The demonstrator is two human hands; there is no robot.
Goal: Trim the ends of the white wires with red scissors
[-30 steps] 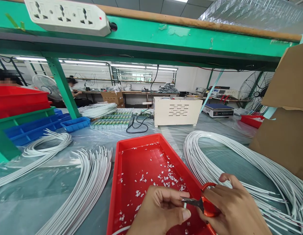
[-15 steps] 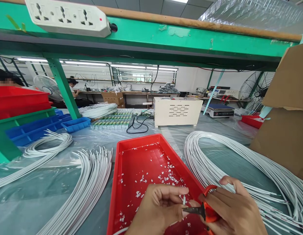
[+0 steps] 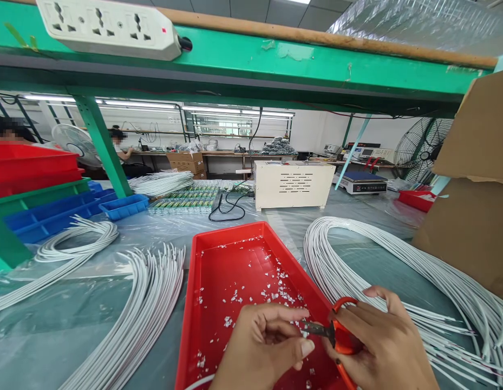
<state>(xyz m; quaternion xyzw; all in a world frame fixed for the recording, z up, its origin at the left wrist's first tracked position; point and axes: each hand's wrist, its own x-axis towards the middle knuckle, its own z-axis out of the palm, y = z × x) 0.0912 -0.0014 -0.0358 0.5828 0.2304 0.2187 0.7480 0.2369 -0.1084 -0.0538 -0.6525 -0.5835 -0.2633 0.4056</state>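
My right hand [image 3: 385, 341] is closed around orange-handled scissors [image 3: 344, 340], whose short dark blades point left. The blade tips lie at the fingertips of my left hand [image 3: 261, 344]. Thumb and fingers of that hand are pinched on a white cable [image 3: 200, 382], which emerges below the wrist at the lower edge; its end is mostly hidden by the fingers. Both hands are over a red tray [image 3: 190, 303] sprinkled with small white scraps [image 3: 280, 292].
Bundles of white cables lie left [image 3: 141, 314] and right [image 3: 336, 260] of the tray. Behind stand a cream metal box [image 3: 294, 184], a blue bin [image 3: 124, 207] and a scale [image 3: 363, 184]. A green shelf beam [image 3: 251, 59] crosses above. A person [image 3: 120, 149] sits far left.
The scissor blades have turned slightly and shifted up, nearer the left fingertips. The white cable end that showed between the left fingers is now mostly covered. The left thumb has moved a little.
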